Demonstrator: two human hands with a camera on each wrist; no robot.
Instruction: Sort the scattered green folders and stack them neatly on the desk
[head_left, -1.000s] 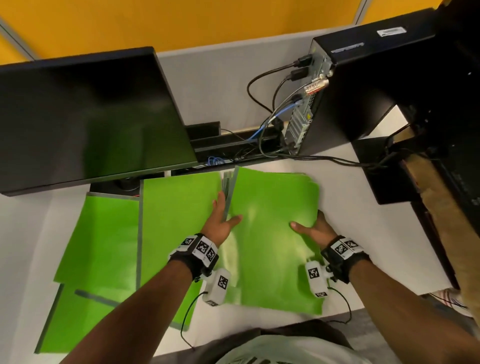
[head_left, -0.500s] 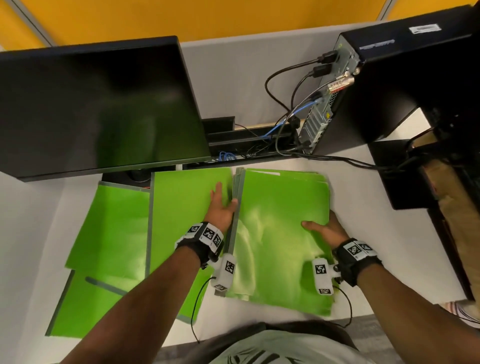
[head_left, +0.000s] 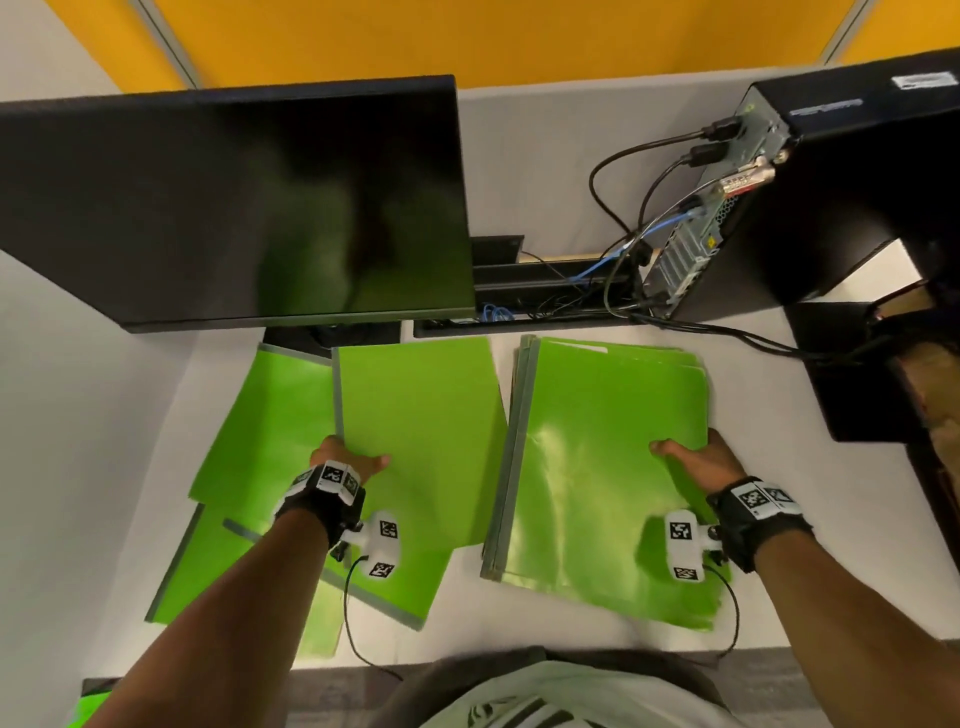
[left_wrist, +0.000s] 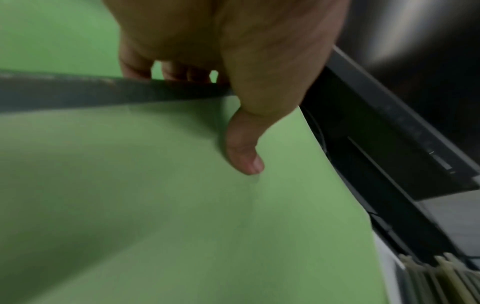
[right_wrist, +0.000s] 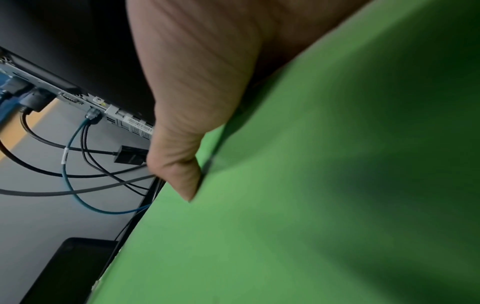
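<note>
A stack of green folders (head_left: 608, 467) with grey spines lies on the white desk (head_left: 769, 426) at the right. My right hand (head_left: 691, 457) grips its right edge, thumb on top (right_wrist: 179, 176), fingers hidden beneath. My left hand (head_left: 348, 460) pinches the grey left edge of a single green folder (head_left: 421, 431), thumb on its cover (left_wrist: 244, 156) and fingers under the spine. Several more green folders (head_left: 265, 431) lie overlapped at the left, partly covered by my forearm.
A black monitor (head_left: 234, 208) hangs over the back left of the desk. A black computer tower (head_left: 831, 182) with plugged cables (head_left: 623, 218) stands at the back right. A black box (head_left: 862, 374) sits right of the stack. The desk's front edge is near my body.
My left hand left the stack's spine, moved left and took hold of the single folder's left edge. The right hand kept its grip on the stack. The camera view shifted.
</note>
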